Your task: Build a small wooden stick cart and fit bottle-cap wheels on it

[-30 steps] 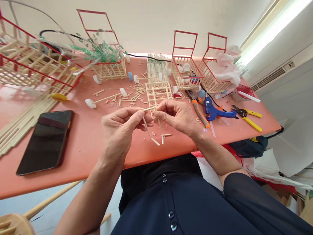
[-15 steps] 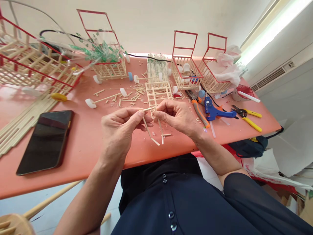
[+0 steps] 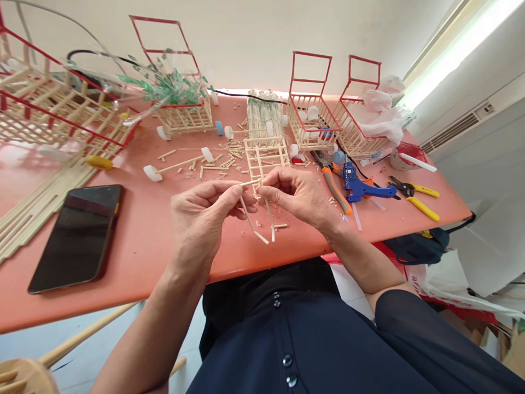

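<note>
two hands (image 3: 246, 202) grip a thin stick frame (image 3: 253, 223), fingertips pinched, above a pink table (image 3: 151, 230).

Tabletop (image 3: 156, 230): salmon-orange. Phone (image 3: 77, 238), left of frame: black. Basket handles at the top: red; slatted sides: pale cream, in a grid pattern. Glue gun (image 3: 361, 186), right of centre: blue with an orange trigger. Cutter grips (image 3: 424, 209), right: yellow. Plier grips (image 3: 336, 191): orange and grey. Shirt (image 3: 250, 345), lower centre: navy, plain, with glossy dark buttons.

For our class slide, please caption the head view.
Two hands pinch thin wooden sticks above a pink table beside small basket carts.
</note>
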### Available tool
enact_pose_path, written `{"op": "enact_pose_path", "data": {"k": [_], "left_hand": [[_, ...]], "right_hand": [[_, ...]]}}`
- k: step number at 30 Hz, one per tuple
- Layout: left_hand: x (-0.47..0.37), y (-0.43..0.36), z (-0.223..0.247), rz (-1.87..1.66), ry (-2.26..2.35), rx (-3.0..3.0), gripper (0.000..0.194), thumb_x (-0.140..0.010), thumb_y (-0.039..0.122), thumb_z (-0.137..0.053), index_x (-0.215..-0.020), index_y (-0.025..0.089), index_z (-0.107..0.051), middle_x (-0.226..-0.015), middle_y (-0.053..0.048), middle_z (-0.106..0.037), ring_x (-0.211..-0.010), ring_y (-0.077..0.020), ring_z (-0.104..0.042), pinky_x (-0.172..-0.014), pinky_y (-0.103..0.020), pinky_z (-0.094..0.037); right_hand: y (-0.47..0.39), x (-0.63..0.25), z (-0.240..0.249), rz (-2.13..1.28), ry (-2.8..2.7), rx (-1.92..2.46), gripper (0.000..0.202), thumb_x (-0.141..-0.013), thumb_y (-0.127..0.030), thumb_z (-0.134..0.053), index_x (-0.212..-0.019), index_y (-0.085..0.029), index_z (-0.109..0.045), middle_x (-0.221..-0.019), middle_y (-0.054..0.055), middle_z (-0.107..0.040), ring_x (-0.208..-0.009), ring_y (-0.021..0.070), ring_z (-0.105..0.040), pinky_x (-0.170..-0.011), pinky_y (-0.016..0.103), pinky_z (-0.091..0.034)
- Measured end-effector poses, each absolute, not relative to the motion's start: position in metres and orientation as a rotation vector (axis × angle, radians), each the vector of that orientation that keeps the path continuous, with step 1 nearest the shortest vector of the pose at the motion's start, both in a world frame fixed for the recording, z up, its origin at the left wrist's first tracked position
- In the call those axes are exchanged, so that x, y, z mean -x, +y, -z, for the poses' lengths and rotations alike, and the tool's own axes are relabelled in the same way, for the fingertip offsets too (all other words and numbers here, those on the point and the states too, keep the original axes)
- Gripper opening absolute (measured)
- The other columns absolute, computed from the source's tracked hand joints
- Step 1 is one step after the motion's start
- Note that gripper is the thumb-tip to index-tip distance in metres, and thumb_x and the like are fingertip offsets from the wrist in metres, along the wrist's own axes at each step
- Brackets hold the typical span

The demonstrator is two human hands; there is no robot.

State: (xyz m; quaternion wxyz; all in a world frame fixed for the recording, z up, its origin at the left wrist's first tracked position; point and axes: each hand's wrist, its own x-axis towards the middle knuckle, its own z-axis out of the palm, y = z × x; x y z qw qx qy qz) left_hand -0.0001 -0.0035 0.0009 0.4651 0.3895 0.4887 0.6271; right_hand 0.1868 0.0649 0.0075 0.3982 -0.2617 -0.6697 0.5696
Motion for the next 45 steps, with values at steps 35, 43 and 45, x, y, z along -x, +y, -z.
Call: {"op": "enact_pose_path", "data": {"k": [35, 43, 45], "left_hand": [[0.0001, -0.0014, 0.0011, -1.556, 1.196, -0.954, 0.017, -0.085, 0.037, -0.094, -0.085, 0.021, -0.089, -0.076, -0.005, -0.084, -0.061, -0.0140, -0.073, -0.058, -0.024, -0.060], [0.0013, -0.0024, 0.0005, -1.551, 1.197, -0.964, 0.016, -0.085, 0.036, -0.092, -0.086, 0.021, -0.089, -0.077, -0.005, -0.084, -0.062, -0.0137, -0.073, -0.059, -0.023, -0.059], [0.0014, -0.0025, 0.0007, -1.552, 1.196, -0.967, 0.016, -0.086, 0.036, -0.092, -0.086, 0.021, -0.089, -0.077, -0.005, -0.084, -0.062, -0.0136, -0.074, -0.059, -0.023, -0.059]], "right_hand": [[0.0648, -0.1862, -0.0060, -1.438, -1.698, 0.659, 0.052, -0.091, -0.065, -0.093, -0.087, -0.017, -0.073, -0.078, -0.002, -0.071, -0.068, 0.0102, -0.059, -0.071, 0.026, -0.054], [0.0650, -0.1860, -0.0064, -1.429, -1.699, 0.643, 0.051, -0.091, -0.064, -0.093, -0.087, -0.017, -0.073, -0.078, -0.002, -0.070, -0.067, 0.0096, -0.057, -0.069, 0.026, -0.053], [0.0646, -0.1860, -0.0075, -1.426, -1.703, 0.647, 0.053, -0.090, -0.067, -0.092, -0.087, -0.018, -0.073, -0.077, -0.002, -0.070, -0.067, 0.0098, -0.057, -0.070, 0.026, -0.054]]}}
